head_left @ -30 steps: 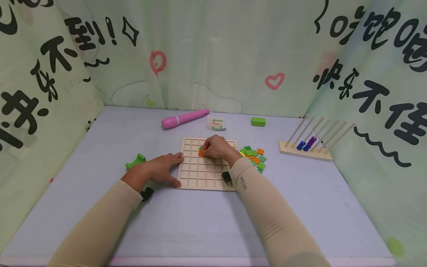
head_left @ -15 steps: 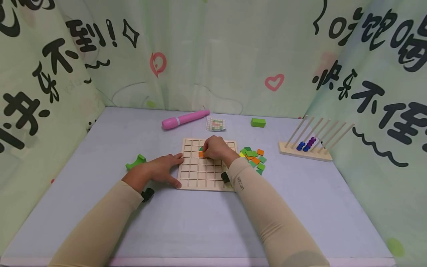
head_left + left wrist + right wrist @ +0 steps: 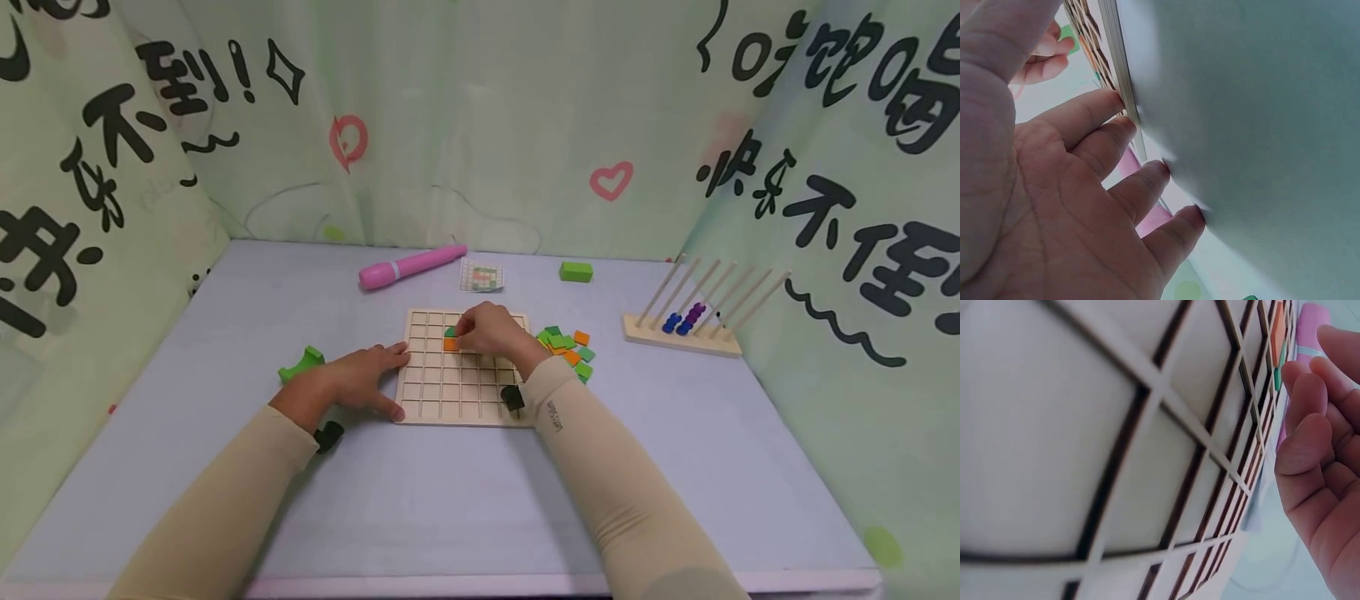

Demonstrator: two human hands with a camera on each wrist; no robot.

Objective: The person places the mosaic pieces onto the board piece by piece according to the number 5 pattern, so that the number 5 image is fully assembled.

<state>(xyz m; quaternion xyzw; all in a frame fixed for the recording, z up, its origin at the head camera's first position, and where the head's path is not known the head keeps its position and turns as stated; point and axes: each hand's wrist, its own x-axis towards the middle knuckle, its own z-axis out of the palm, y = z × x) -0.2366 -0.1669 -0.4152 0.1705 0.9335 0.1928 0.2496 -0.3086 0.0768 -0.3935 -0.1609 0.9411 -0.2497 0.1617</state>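
Note:
A pale wooden grid board [image 3: 446, 392] lies mid-table. My left hand [image 3: 352, 379] rests against its left side, fingers spread; its fingertips [image 3: 1125, 125] meet the edge in the left wrist view. My right hand [image 3: 495, 333] is over the upper part of the board with bent fingers, fingertips right at an orange tile [image 3: 451, 344] and a green tile [image 3: 451, 332]. In the right wrist view, this hand's fingertips [image 3: 1307, 400] overlap the area near those tiles. I cannot tell whether the right fingers hold a tile.
Green, orange and yellow tiles [image 3: 582, 337] lie loose right of the board. Behind it are a pattern card [image 3: 482, 276], a pink cylinder [image 3: 408, 267] and a green block [image 3: 576, 272]. A wooden peg rack [image 3: 678, 336] with beads stands right, a green curved block [image 3: 302, 364] left.
Both hands keep nearly the same places on the board; the right wrist turns slightly. The whole head view shifts a little to the left.

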